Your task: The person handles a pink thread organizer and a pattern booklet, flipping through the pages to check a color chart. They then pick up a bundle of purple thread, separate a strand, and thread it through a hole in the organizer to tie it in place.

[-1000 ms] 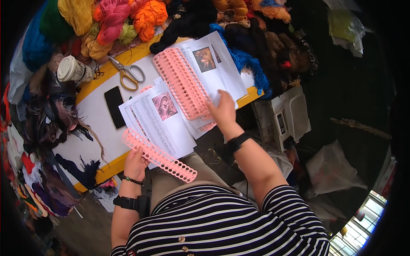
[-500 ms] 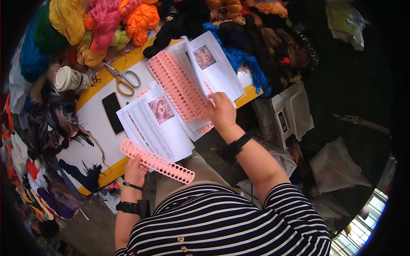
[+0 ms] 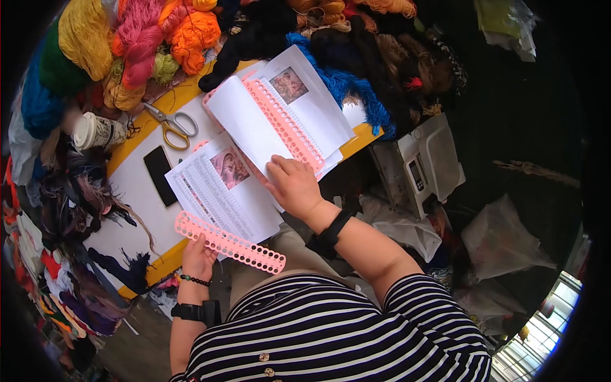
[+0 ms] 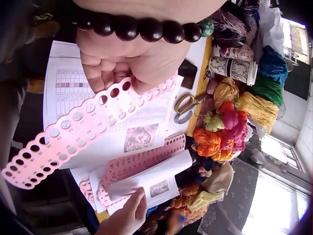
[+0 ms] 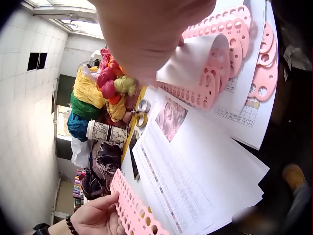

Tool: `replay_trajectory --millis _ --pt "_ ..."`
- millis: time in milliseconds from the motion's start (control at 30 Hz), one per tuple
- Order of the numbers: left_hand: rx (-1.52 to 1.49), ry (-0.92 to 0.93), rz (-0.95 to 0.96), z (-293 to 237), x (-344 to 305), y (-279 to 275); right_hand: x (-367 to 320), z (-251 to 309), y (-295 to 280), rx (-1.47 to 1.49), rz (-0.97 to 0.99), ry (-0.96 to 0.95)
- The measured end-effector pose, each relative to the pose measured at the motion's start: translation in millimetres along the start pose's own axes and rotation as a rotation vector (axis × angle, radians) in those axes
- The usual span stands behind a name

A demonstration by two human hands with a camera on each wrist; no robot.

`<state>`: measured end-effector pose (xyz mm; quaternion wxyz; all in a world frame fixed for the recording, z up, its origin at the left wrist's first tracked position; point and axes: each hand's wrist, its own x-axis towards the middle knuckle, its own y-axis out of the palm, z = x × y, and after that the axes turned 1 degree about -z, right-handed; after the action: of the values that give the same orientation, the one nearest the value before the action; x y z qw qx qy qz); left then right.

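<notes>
The left hand (image 3: 199,258) pinches one end of a pink perforated card (image 3: 229,245), which slants over the lower edge of a printed sheet (image 3: 219,191). Numbers beside its holes show in the left wrist view, where the fingers curl behind the card (image 4: 73,125). Farther right, the right hand (image 3: 294,186) holds the lower edge of a turned-over paper leaf (image 3: 245,118). That leaf covers part of a stack of pink perforated cards (image 3: 283,121) lying on a sheet with a small picture (image 3: 288,85). Its fingertips are partly hidden in the right wrist view.
Scissors (image 3: 173,127), a phone (image 3: 160,176) and a patterned cup (image 3: 98,132) are left of the sheets. Colourful yarn (image 3: 140,44) and dark yarn (image 3: 254,38) line the table's far side. A scale (image 3: 417,169) stands at the right, near plastic bags (image 3: 506,239).
The right hand has moved left and down, folding the paper leaf over the stacked pink cards. The left hand keeps its hold on the single card, and the head view has shifted slightly.
</notes>
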<state>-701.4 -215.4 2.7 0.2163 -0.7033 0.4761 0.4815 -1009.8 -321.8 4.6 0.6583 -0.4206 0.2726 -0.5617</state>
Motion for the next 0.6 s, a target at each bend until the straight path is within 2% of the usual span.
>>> replay_trajectory --millis 67,167,267,367,467,600 --pt "-0.004 0.006 -0.003 0 -2 2 4 -6 -5 -0.013 -0.114 0.054" --pt "-0.015 0.013 -0.003 4 0 0 11 -27 -3 -0.091 -0.037 0.403" --pt "-0.004 0.005 -0.011 5 1 -1 9 -38 -3 -0.126 0.115 0.512" --pt "-0.008 0.001 -0.026 7 1 -1 6 -33 1 -0.092 0.204 0.419" --pt "0.004 0.001 -0.029 6 -1 1 -5 -20 19 -0.248 0.089 0.333" --pt "0.005 -0.011 -0.029 4 -1 -1 -9 -19 24 -0.22 0.089 0.358"
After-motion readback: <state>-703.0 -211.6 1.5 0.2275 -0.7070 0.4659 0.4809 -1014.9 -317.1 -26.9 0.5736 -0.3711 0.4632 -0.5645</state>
